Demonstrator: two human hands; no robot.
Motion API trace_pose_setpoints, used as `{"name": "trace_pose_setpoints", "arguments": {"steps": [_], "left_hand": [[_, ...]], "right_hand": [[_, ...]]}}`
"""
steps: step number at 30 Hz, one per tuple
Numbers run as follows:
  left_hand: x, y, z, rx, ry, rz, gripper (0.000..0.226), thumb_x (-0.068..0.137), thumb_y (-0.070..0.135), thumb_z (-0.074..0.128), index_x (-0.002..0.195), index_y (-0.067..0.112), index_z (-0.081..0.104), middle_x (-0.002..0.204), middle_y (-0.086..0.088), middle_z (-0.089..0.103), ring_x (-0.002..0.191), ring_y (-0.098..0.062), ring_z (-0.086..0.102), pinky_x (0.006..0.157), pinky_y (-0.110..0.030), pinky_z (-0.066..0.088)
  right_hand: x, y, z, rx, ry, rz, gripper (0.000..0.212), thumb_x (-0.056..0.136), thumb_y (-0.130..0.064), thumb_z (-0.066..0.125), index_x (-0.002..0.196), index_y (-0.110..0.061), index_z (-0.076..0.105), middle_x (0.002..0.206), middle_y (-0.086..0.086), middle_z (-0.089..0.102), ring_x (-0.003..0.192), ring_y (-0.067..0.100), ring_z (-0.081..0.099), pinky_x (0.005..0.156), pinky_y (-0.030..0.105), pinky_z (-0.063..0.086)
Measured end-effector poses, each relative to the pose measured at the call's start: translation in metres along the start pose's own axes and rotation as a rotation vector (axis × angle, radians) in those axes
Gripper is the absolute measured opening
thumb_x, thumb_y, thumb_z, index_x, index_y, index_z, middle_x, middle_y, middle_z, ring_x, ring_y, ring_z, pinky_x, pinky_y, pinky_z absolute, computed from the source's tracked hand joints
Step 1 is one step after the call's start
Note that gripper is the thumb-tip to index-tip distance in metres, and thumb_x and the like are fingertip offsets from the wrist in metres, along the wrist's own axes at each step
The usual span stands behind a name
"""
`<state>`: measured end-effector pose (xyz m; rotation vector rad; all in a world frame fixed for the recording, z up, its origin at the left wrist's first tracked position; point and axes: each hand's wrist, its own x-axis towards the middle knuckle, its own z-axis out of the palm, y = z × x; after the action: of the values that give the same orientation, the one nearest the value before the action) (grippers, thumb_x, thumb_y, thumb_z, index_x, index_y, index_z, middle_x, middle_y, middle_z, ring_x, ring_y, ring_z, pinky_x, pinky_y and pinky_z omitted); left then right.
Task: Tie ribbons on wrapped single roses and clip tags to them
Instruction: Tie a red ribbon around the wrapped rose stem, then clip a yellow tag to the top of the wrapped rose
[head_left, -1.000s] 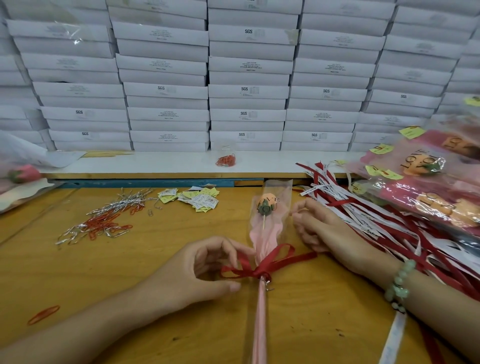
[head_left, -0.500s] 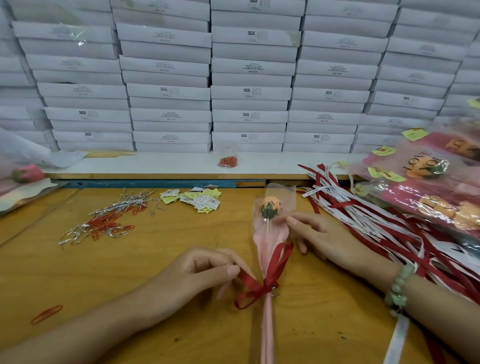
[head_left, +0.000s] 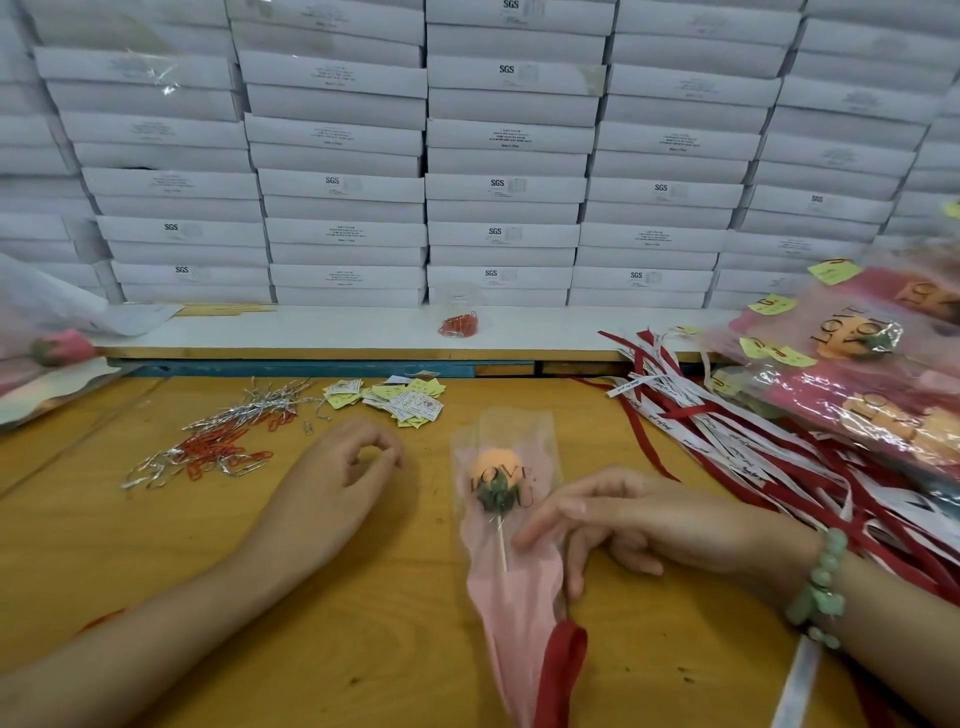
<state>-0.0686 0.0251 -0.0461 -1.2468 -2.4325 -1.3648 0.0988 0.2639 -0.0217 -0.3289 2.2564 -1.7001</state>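
**Listener:** What is changing since the frame half a second ago?

**Describer:** Leaving the red ribbon (head_left: 563, 670) it was pinching, the left hand (head_left: 343, 478) is now hovering farther out and to the left, over the bare wooden table (head_left: 156, 561). It is sitting between the wrapped rose (head_left: 501, 519) and the loose pile of silver and red paper clips (head_left: 223, 447).

**Listener:** How are its fingers sitting?

**Describer:** They are curling loosely, with thumb and forefinger almost making a ring. Nothing is showing between them.

**Listener:** And the right hand?

**Describer:** The right hand (head_left: 639, 525), wearing a pale green bead bracelet (head_left: 821, 587), is reaching in from the right. Its fingers (head_left: 524, 535) are lying fairly straight, and their tips are resting on the right edge of the rose's pink wrapper without gripping it.

**Listener:** Where is the rose lying?

**Describer:** It is lying flat at the near centre of the table, with its orange bloom pointing away. The red ribbon is hanging around the narrow stem end at the near edge.

**Listener:** What is surrounding it?

**Describer:** Small yellow and white tags (head_left: 400, 400) are lying scattered beyond the rose. Red and white ribbons (head_left: 753, 441) are spreading out to the right, beside a heap of finished wrapped roses (head_left: 883, 374). White boxes (head_left: 498, 156) are stacking up along the far side.
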Motion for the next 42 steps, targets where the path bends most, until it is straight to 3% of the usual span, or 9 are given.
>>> {"name": "trace_pose_setpoints", "arguments": {"steps": [3,6,10,13,17,22,31,35,42], "left_hand": [[0.012,-0.022,-0.005,0.14,0.004,-0.053,0.02,0.092,0.012,0.057,0.091,0.032,0.06,0.107,0.019,0.055,0.112,-0.008,0.048,0.098,-0.034,0.038],[0.031,-0.037,-0.009,0.157,0.087,-0.146,0.021,0.091,0.007,0.055,0.101,0.025,0.061,0.116,0.007,0.053,0.122,-0.018,0.044,0.105,-0.04,0.036],[0.059,-0.053,-0.009,0.174,0.191,-0.299,0.024,0.091,0.007,0.058,0.114,0.014,0.062,0.124,-0.004,0.056,0.121,-0.022,0.048,0.096,-0.033,0.038],[0.076,-0.061,-0.007,0.276,0.217,-0.349,0.027,0.09,0.005,0.059,0.117,0.007,0.061,0.124,-0.011,0.058,0.121,-0.027,0.048,0.1,-0.041,0.041],[0.086,-0.059,-0.004,0.456,0.265,-0.354,0.023,0.092,0.014,0.061,0.113,0.004,0.062,0.117,-0.014,0.061,0.118,-0.032,0.046,0.092,-0.047,0.045],[0.087,-0.059,-0.003,0.52,0.275,-0.39,0.02,0.093,0.025,0.063,0.104,0.009,0.068,0.11,-0.012,0.066,0.12,-0.035,0.045,0.089,-0.047,0.046],[0.086,-0.059,0.0,0.772,0.128,-0.285,0.025,0.099,0.028,0.05,0.11,0.018,0.07,0.11,-0.008,0.068,0.11,-0.032,0.054,0.091,-0.044,0.047],[0.085,-0.061,-0.003,0.783,0.163,-0.222,0.02,0.098,0.025,0.053,0.104,0.016,0.07,0.094,-0.007,0.071,0.09,-0.029,0.063,0.072,-0.037,0.05],[0.086,-0.058,-0.006,0.931,0.057,-0.13,0.015,0.099,0.018,0.05,0.113,0.015,0.054,0.094,-0.005,0.065,0.085,-0.026,0.061,0.064,-0.036,0.049]], "right_hand": [[0.003,-0.003,0.005,0.054,-0.119,0.018,0.039,0.103,-0.034,0.044,0.129,-0.01,0.06,0.119,-0.004,0.069,0.093,0.01,0.07,0.042,0.009,0.037],[0.002,-0.006,0.007,0.069,-0.152,0.021,0.038,0.102,-0.031,0.046,0.13,-0.011,0.06,0.128,0.003,0.064,0.097,0.014,0.069,0.043,0.009,0.039],[0.001,-0.006,0.008,0.062,-0.15,0.026,0.038,0.101,-0.03,0.047,0.132,-0.012,0.059,0.126,0.005,0.064,0.095,0.015,0.069,0.044,0.011,0.04],[0.001,-0.004,0.006,0.081,-0.149,0.014,0.038,0.1,-0.032,0.048,0.132,-0.014,0.059,0.12,0.009,0.067,0.086,0.013,0.07,0.046,0.011,0.044],[0.002,0.001,0.001,0.192,-0.161,-0.036,0.037,0.102,-0.03,0.047,0.13,-0.01,0.059,0.096,0.007,0.073,0.066,0.007,0.068,0.049,0.013,0.049],[0.002,0.01,-0.002,0.368,-0.056,-0.093,0.033,0.102,-0.024,0.048,0.123,-0.003,0.062,0.076,0.005,0.066,0.051,0.002,0.058,0.044,0.012,0.042],[0.003,0.011,-0.002,0.416,-0.002,-0.093,0.031,0.101,-0.021,0.048,0.121,-0.002,0.061,0.077,0.007,0.063,0.054,0.004,0.058,0.044,0.012,0.044],[0.003,0.01,-0.002,0.412,-0.001,-0.091,0.031,0.1,-0.021,0.05,0.122,-0.002,0.061,0.078,0.009,0.062,0.055,0.006,0.058,0.044,0.012,0.045],[0.003,0.009,-0.001,0.399,0.013,-0.08,0.031,0.1,-0.019,0.048,0.123,-0.002,0.06,0.08,0.009,0.061,0.058,0.006,0.058,0.045,0.013,0.046]]}}
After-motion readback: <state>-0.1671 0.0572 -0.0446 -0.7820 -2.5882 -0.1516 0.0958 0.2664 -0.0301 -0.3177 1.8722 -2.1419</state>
